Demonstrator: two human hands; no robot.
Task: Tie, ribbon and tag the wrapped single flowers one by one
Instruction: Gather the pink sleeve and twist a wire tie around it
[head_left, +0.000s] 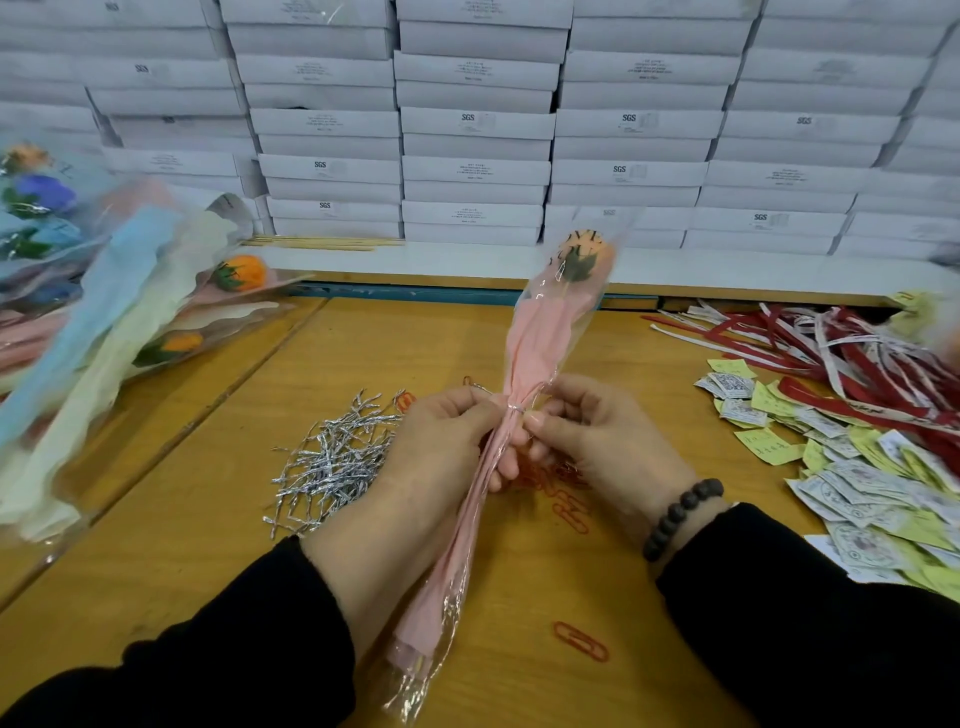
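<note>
Head view: a person in black sleeves works at a yellow-brown wooden worktop (218, 545), facing a wall of stacked white cardboard boxes (475, 124).
Flower in work: a single peach flower wrapped in pink paper and a clear plastic sleeve (540, 332) is held tilted above the middle of the worktop, bloom away from the person, stem end toward them.
Tie: a thin silver wire twist tie (516, 409) circles the gathered neck of the wrap.
Left hand (441, 447): fingers curled round the wrap at the neck, gripping it.
Right hand (587, 431): fingertips pinching at the tie; a dark bead bracelet (675, 514) sits on that wrist.
Left of the hands: a loose heap of silver twist ties (332, 462).
Far left: a pile of wrapped flowers in blue, cream and pink paper (114, 332), blurred.
Right side: red and white ribbons (852, 358), with yellow and white paper tags (852, 478) spread nearer the person.
Near the person: red paper clips (581, 642) lie on the wood.
</note>
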